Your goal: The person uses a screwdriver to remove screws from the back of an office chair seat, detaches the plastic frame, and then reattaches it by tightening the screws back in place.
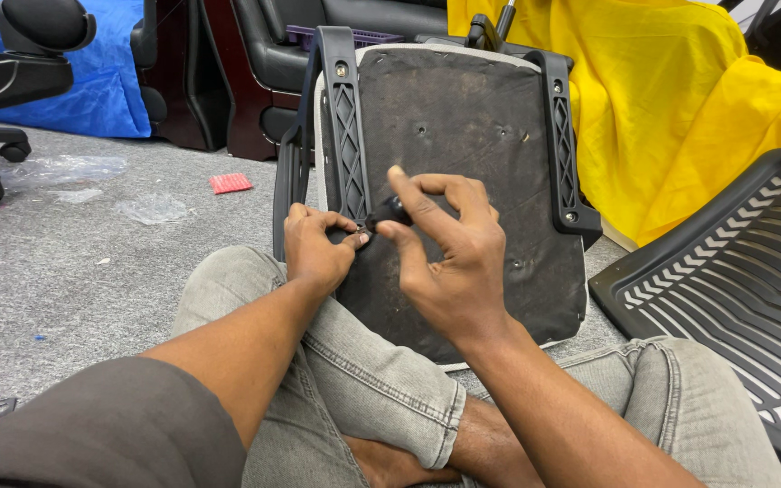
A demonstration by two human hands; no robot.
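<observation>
Head view: right hand [449,258] pinches a black tool [389,213] – left hand [316,248] (fingers curled) pinches a small bolt [362,238] against the upturned seat [463,136].

The small metal piece [362,238] pinched at the left hand [316,250] is too small to tell what it is. The right hand [449,246] covers most of the dark tool [389,213], so its tip and length stay hidden. Both hands hide part of the seat underside [463,126], whose lower edge sits behind the knees. The mesh chair back [743,271] and office chair [11,54] are cut off by the frame edges.
</observation>
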